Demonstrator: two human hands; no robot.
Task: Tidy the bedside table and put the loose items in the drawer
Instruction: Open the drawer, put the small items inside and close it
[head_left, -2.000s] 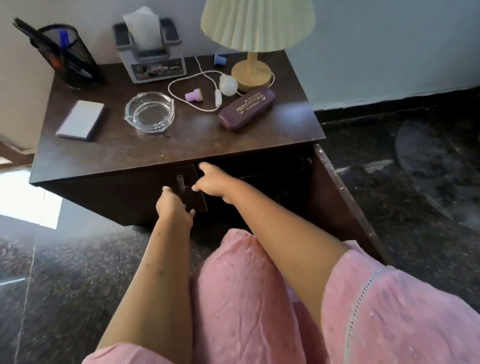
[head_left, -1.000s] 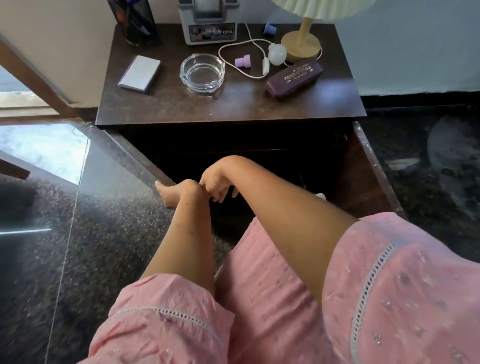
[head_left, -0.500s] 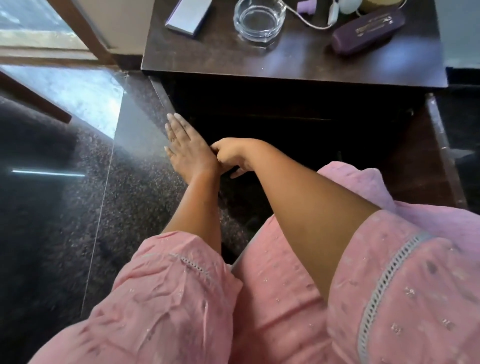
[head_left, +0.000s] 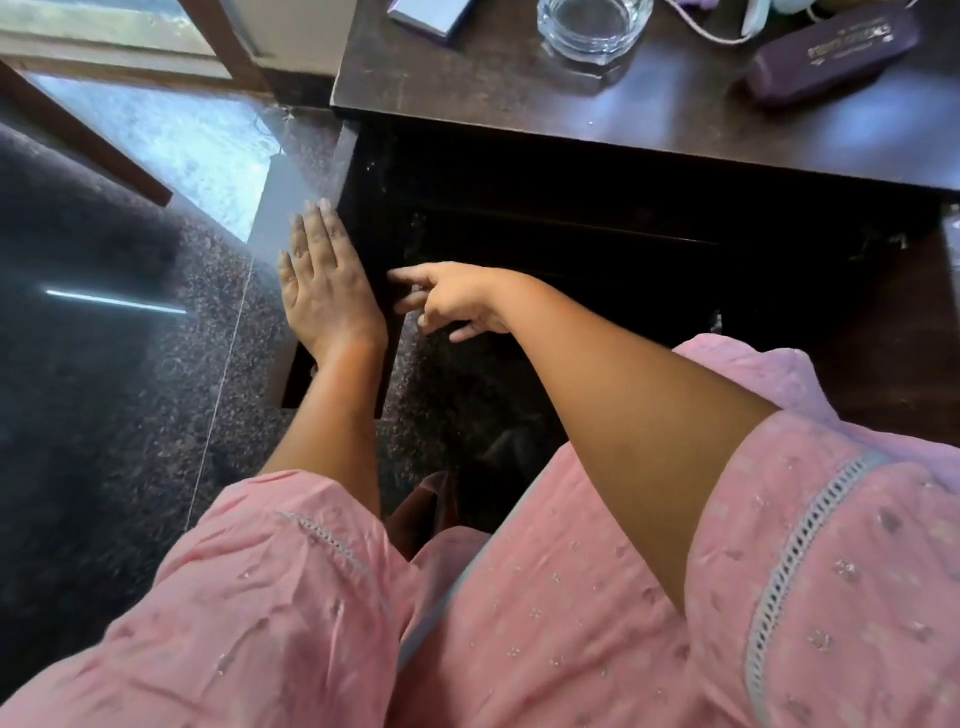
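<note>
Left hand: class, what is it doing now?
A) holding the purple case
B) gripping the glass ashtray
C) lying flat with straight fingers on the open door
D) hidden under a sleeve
C: the left hand lies flat on the open door, fingers straight, holding nothing.

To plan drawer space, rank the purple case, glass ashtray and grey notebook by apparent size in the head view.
1. purple case
2. glass ashtray, cropped by the frame edge
3. grey notebook, mostly cropped
Cropping makes the order of the last two unsure.
</note>
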